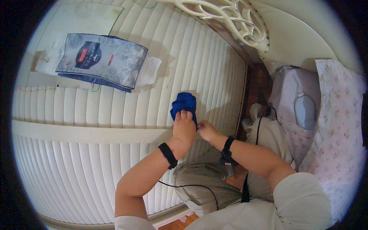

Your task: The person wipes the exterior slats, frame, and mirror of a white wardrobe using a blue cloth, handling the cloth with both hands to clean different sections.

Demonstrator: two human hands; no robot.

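A dark blue folded cloth (184,102) lies on the ribbed cream surface, right of the middle. My left hand (184,125) rests over its near part, fingers bent and pressed together on the fabric. The hand hides that part of the cloth. Just to the right, my right hand (207,131) is closed in a pinch at the cloth's near right edge. What lies between those fingertips is mostly hidden. Both wrists wear black bands.
A grey-blue printed bag (103,61) lies at the far left, with white sheets (150,71) under it. A carved cream headboard (230,19) stands at the far right. On the right are a grey bag (295,88) and flowered fabric (337,115). A black cable (191,186) crosses my lap.
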